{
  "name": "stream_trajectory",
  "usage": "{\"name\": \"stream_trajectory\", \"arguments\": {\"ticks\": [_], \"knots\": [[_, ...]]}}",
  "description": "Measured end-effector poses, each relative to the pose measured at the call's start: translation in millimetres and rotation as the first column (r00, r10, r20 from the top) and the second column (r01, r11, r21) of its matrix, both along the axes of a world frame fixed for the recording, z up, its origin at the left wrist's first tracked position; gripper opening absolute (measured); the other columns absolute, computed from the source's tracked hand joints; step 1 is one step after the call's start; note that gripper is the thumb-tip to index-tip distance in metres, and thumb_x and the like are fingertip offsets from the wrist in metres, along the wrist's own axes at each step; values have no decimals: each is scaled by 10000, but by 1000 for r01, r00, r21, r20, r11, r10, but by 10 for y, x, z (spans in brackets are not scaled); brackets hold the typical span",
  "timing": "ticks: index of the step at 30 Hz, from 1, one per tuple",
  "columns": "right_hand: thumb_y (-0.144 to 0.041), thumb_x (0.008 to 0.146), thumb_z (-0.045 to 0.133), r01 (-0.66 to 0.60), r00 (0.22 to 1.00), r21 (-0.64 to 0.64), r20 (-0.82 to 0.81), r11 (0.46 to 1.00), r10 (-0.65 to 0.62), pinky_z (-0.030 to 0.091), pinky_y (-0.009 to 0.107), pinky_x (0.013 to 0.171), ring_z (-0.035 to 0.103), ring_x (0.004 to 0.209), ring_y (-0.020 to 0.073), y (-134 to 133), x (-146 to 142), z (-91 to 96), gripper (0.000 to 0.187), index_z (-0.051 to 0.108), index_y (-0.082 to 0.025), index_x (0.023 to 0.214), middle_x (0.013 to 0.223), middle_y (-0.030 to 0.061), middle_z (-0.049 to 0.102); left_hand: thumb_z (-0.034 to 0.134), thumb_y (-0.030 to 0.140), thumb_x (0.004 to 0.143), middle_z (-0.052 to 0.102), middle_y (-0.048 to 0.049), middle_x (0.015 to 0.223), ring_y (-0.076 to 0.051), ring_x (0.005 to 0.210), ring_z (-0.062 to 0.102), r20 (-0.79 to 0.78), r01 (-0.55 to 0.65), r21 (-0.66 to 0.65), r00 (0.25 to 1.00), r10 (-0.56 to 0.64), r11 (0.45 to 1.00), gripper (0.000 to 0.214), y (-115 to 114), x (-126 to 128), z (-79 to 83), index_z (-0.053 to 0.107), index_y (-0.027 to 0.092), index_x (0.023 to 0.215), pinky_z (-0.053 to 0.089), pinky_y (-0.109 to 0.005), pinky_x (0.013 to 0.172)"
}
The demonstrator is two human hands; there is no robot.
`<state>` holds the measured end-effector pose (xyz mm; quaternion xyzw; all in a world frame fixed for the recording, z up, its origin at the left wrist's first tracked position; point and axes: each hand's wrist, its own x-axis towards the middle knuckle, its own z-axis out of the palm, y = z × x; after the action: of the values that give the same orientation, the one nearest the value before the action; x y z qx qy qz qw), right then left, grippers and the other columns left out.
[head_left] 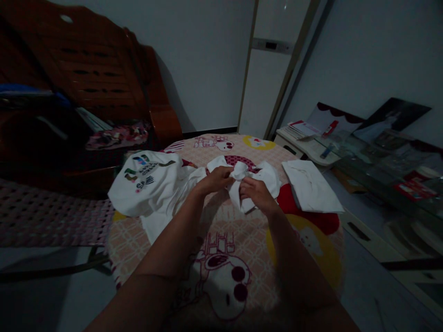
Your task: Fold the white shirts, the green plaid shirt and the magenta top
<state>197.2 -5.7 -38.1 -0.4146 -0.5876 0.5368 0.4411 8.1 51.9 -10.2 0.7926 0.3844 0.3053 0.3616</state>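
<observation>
Both hands work on a bunched white cloth garment (270, 177) at the middle of the round table. My left hand (218, 180) is closed on its gathered part from the left, fingertips at the raised bunch. My right hand (255, 191) grips the same garment from the right, fingers curled into the fabric. Left of them lies a loose white shirt (159, 184) with a coloured print and lettering, its crumpled side reaching toward my left hand. A folded white garment (311, 186) lies flat at the table's right edge.
A patterned cartoon tablecloth (221, 226) covers the table. A carved wooden bench (93, 74) with a floral cloth stands at the back left. On the right, a glass-topped stand (377, 170) carries papers and pictures. A tall white appliance (266, 74) stands behind the table.
</observation>
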Motion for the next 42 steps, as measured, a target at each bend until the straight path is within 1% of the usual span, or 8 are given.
{"name": "stream_trajectory", "arguments": {"ticks": [3,6,13,18,26,35,39,42], "knots": [[-291,839,517,244,919,311,227,918,-321,565,447,898,685,1015,260,98,280,-13,400,707,-199,1179,1101,97,742,559,226,666,628,5,661,-189,709,579,-21,-107,52,994,109,993,94,44,-33,-28,648,196,664,462,-259,653],[-162,784,479,133,720,608,484,782,-498,370,497,1163,511,1329,295,182,616,-116,511,692,-188,1247,1351,106,646,552,224,649,630,-10,659,-212,750,606,-49,-254,64,965,257,965,97,96,-155,-51,644,195,635,481,-271,675],[-99,791,448,89,573,644,591,760,-568,346,535,1154,516,1294,307,311,914,-531,393,711,-181,1071,1315,144,650,535,277,666,668,-59,735,-239,727,623,105,-498,-116,854,510,859,207,230,-463,-149,680,170,769,503,-294,601],[-128,812,467,96,580,639,588,764,-564,391,456,1103,571,1169,294,272,826,-290,228,673,-210,867,1148,145,694,532,293,658,628,-24,710,-192,673,580,304,-615,-225,692,654,755,235,308,-512,-181,649,163,815,486,-272,578],[-243,829,542,-183,859,246,510,952,33,392,254,645,516,693,144,-121,423,366,72,588,-190,847,742,-13,570,523,265,659,555,19,664,-145,613,506,527,-657,-254,521,671,710,195,369,-613,-162,613,186,813,434,-229,559],[-213,831,587,-659,702,-134,244,741,669,416,215,591,565,626,112,-466,-546,65,53,592,-177,869,739,-23,590,551,274,725,637,-3,790,-165,763,557,497,-686,-147,572,653,713,213,295,-732,-72,667,158,861,451,-251,697],[-216,911,508,-239,873,61,451,969,186,484,250,669,647,716,146,-313,-342,96,168,658,-171,973,857,37,675,551,238,721,619,4,768,-160,758,548,470,-705,-123,579,666,699,173,349,-793,-114,650,167,844,447,-250,708],[-182,918,486,63,682,383,658,922,-320,476,319,881,644,981,213,-136,-63,83,215,682,-164,1006,1042,113,701,522,221,726,583,10,727,-157,734,530,436,-724,-58,601,670,687,140,411,-826,-169,630,172,800,428,-249,695]]}}
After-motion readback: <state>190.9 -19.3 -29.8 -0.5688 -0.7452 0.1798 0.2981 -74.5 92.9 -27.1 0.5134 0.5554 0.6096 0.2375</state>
